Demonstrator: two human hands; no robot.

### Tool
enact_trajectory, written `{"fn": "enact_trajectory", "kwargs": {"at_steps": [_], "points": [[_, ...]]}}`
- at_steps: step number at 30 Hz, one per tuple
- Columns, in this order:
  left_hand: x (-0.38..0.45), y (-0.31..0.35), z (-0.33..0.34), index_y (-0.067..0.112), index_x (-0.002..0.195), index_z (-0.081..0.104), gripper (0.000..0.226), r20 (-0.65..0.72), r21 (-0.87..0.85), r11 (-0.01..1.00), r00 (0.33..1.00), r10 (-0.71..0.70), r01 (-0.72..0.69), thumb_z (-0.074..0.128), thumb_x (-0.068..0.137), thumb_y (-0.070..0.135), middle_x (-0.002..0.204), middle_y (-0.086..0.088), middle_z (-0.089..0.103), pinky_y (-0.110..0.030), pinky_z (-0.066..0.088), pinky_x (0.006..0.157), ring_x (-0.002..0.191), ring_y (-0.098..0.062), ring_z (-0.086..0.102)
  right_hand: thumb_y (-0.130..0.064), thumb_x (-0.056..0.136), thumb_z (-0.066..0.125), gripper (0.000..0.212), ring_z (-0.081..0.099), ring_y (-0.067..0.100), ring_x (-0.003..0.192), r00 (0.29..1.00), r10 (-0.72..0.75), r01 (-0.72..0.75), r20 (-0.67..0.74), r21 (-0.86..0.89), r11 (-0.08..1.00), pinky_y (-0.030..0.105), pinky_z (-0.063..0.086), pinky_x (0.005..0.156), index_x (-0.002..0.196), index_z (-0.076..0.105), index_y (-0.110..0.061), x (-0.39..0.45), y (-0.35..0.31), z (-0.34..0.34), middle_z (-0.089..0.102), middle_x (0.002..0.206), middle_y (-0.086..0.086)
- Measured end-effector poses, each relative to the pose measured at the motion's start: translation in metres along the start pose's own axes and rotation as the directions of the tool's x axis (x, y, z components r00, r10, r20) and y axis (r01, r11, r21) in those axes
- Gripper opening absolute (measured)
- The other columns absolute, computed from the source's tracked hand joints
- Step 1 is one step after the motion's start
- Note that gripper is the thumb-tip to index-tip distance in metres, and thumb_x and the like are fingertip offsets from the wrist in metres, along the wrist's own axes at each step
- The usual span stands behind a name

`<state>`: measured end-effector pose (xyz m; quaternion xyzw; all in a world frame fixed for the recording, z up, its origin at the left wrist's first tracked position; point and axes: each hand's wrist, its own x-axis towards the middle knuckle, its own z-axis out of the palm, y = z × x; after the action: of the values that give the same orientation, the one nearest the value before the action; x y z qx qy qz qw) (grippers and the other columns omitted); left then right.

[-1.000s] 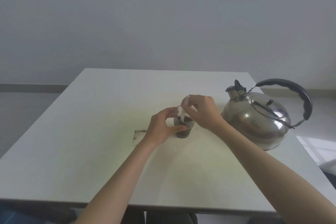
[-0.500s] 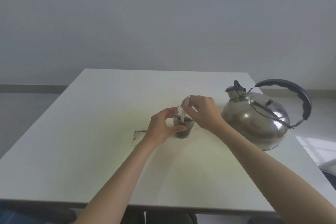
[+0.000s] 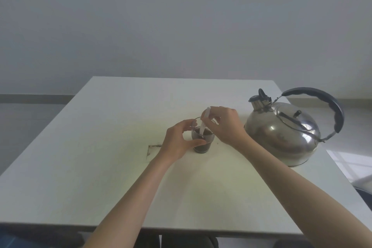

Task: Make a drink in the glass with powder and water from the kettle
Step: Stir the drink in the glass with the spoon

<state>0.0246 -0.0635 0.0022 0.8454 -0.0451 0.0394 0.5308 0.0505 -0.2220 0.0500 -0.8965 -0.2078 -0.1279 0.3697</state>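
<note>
Right of glass: kettle; stirrer maybe plastic.

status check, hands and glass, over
Left hand gripping glass. Right hand holds white stirrer in dark drink. Kettle parked right, nothing in the way.

A plain room, likely a home or bare office corner, to judge by the blank grey wall, the pale square table with a chipped patch, and a steel stovetop kettle standing on it.
</note>
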Motion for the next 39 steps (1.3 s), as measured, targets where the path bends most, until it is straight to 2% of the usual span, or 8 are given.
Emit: {"fn": "enact_trajectory", "kwargs": {"at_steps": [5, 10, 16, 24, 28, 31, 35, 39], "points": [[0.000, 0.001, -0.001, 0.034, 0.099, 0.056, 0.052, -0.008, -0.002, 1.000, 1.000, 0.012, -0.012, 0.086, 0.059, 0.021, 0.101, 0.015, 0.064, 0.004, 0.038, 0.078, 0.093, 0.017, 0.056, -0.021, 0.088, 0.053, 0.019, 0.049, -0.003, 0.053, 0.996, 0.078, -0.079, -0.051, -0.019, 0.997, 0.010, 0.029, 0.052, 0.075, 0.066, -0.018, 0.010, 0.009, -0.002, 0.063, 0.066, -0.010], [0.000, 0.001, 0.000, 0.038, 0.097, 0.054, 0.052, -0.016, -0.004, 1.000, 1.000, 0.020, -0.020, 0.085, 0.060, 0.021, 0.106, 0.010, 0.065, 0.003, 0.039, 0.079, 0.096, 0.002, 0.061, -0.019, 0.091, 0.050, 0.026, 0.049, -0.008, 0.057, 0.991, 0.070, -0.076, -0.114, -0.052, 0.996, 0.008, 0.030, 0.052, 0.066, 0.058, -0.023, 0.001, 0.016, -0.009, 0.065, 0.065, -0.005], [0.000, 0.001, 0.000, 0.028, 0.104, 0.059, 0.052, -0.005, 0.001, 1.000, 1.000, 0.019, -0.019, 0.086, 0.060, 0.021, 0.103, 0.012, 0.065, 0.004, 0.038, 0.079, 0.099, -0.003, 0.061, -0.018, 0.089, 0.051, 0.024, 0.045, 0.002, 0.054, 0.997, 0.038, -0.040, -0.074, -0.031, 0.999, 0.011, 0.030, 0.052, 0.069, 0.064, -0.013, -0.004, 0.006, 0.002, 0.061, 0.059, -0.006], [-0.001, 0.003, 0.000, 0.032, 0.101, 0.056, 0.052, -0.017, 0.001, 1.000, 1.000, 0.019, -0.019, 0.086, 0.060, 0.021, 0.105, 0.009, 0.065, 0.004, 0.038, 0.079, 0.098, -0.003, 0.061, -0.020, 0.089, 0.051, 0.021, 0.042, 0.000, 0.054, 0.993, 0.054, -0.060, -0.101, -0.055, 0.997, 0.014, 0.028, 0.053, 0.076, 0.066, -0.013, 0.009, 0.008, 0.001, 0.060, 0.065, -0.010], [-0.001, 0.003, 0.000, 0.026, 0.107, 0.059, 0.054, -0.011, -0.010, 1.000, 1.000, 0.013, -0.013, 0.085, 0.060, 0.019, 0.105, 0.009, 0.065, 0.005, 0.037, 0.077, 0.094, 0.008, 0.058, -0.018, 0.090, 0.050, 0.024, 0.043, 0.004, 0.049, 0.993, 0.058, -0.068, -0.101, -0.106, 0.992, 0.009, 0.024, 0.053, 0.070, 0.063, -0.015, 0.002, 0.014, -0.005, 0.057, 0.060, -0.012], [0.000, 0.002, 0.000, 0.028, 0.105, 0.058, 0.053, -0.009, 0.001, 1.000, 1.000, 0.011, -0.011, 0.086, 0.060, 0.020, 0.105, 0.010, 0.065, 0.005, 0.037, 0.077, 0.095, 0.010, 0.058, -0.016, 0.087, 0.053, 0.022, 0.049, -0.005, 0.059, 0.994, 0.064, -0.069, -0.084, -0.054, 0.996, 0.010, 0.029, 0.051, 0.067, 0.059, -0.022, -0.003, 0.011, -0.004, 0.057, 0.059, -0.012], [0.000, 0.003, 0.000, 0.030, 0.099, 0.057, 0.050, -0.009, 0.023, 1.000, 1.000, 0.009, -0.009, 0.086, 0.059, 0.021, 0.099, 0.015, 0.065, 0.004, 0.038, 0.077, 0.095, 0.004, 0.060, -0.018, 0.087, 0.054, 0.021, 0.049, -0.006, 0.054, 0.991, 0.109, -0.105, -0.074, 0.063, 0.992, 0.012, 0.031, 0.048, 0.067, 0.060, -0.021, -0.007, 0.002, 0.001, 0.054, 0.056, -0.012], [-0.002, 0.004, 0.000, 0.028, 0.104, 0.059, 0.051, -0.013, 0.035, 0.999, 1.000, 0.016, -0.016, 0.085, 0.061, 0.021, 0.100, 0.015, 0.065, 0.004, 0.038, 0.077, 0.093, 0.010, 0.058, -0.016, 0.085, 0.055, 0.009, 0.049, -0.007, 0.054, 0.977, 0.182, -0.172, -0.111, 0.095, 0.981, 0.010, 0.034, 0.050, 0.087, 0.064, -0.019, -0.007, 0.003, 0.003, 0.054, 0.064, -0.011]]}}
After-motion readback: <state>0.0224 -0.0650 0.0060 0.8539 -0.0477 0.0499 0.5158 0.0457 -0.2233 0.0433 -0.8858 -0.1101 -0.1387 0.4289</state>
